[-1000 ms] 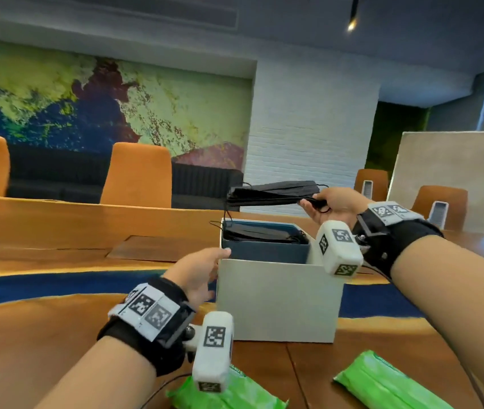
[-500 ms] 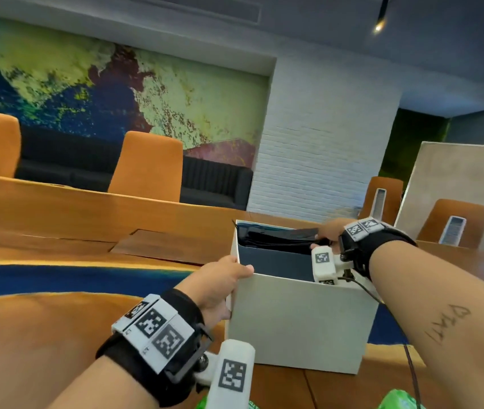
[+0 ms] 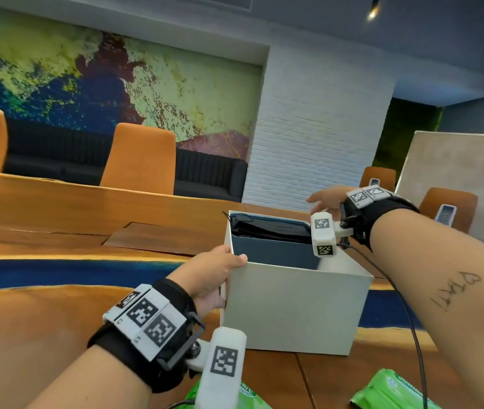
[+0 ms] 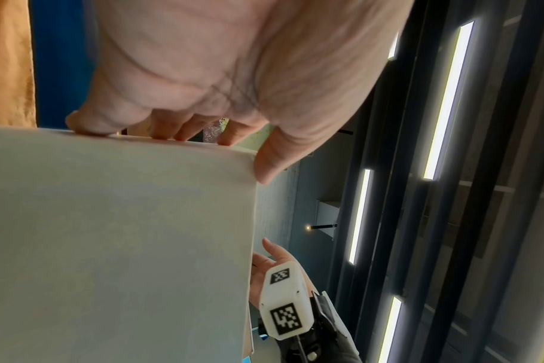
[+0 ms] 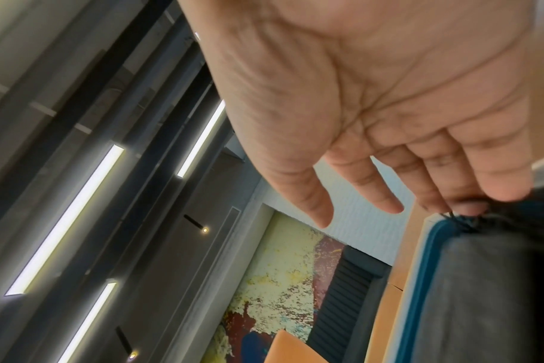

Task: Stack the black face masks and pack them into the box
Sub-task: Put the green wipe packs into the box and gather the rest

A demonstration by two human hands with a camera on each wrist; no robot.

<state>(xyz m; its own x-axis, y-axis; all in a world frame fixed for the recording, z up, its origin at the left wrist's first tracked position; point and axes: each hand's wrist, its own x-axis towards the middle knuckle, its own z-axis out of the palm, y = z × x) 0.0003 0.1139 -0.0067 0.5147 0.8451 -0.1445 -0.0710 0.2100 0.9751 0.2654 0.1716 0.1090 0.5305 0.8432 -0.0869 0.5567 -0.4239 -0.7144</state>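
Nearest us, two green packs [image 3: 394, 392] lie on the worktop [image 3: 22, 326] in front of the box [image 3: 294, 308], close to our own edge. Our left hand [image 3: 209, 276] grips the box at its near-left corner: in the left wrist view the fingers [image 4: 168, 127] curl over the side wall's top edge while the thumb [image 4: 274, 157] presses on the corner of the white wall [image 4: 115, 233].

Inside the box, a blue liner [image 3: 276, 253] runs along the walls, and the black masks [image 3: 267, 228] sit stacked within it, their top just below the rim, with a thin ear loop [image 3: 225, 214] sticking out at the far-left corner.

Beyond the box's far-right corner, our right hand [image 3: 325, 199] hovers with its fingers spread and holding nothing. From the right wrist view the palm is flat, and the fingertips [image 5: 469, 208] lie at the edge of the masks [image 5: 497, 282]; we cannot tell whether they touch.

Farther behind the box stand orange chairs [image 3: 139, 159] and a dark sofa [image 3: 209, 180].
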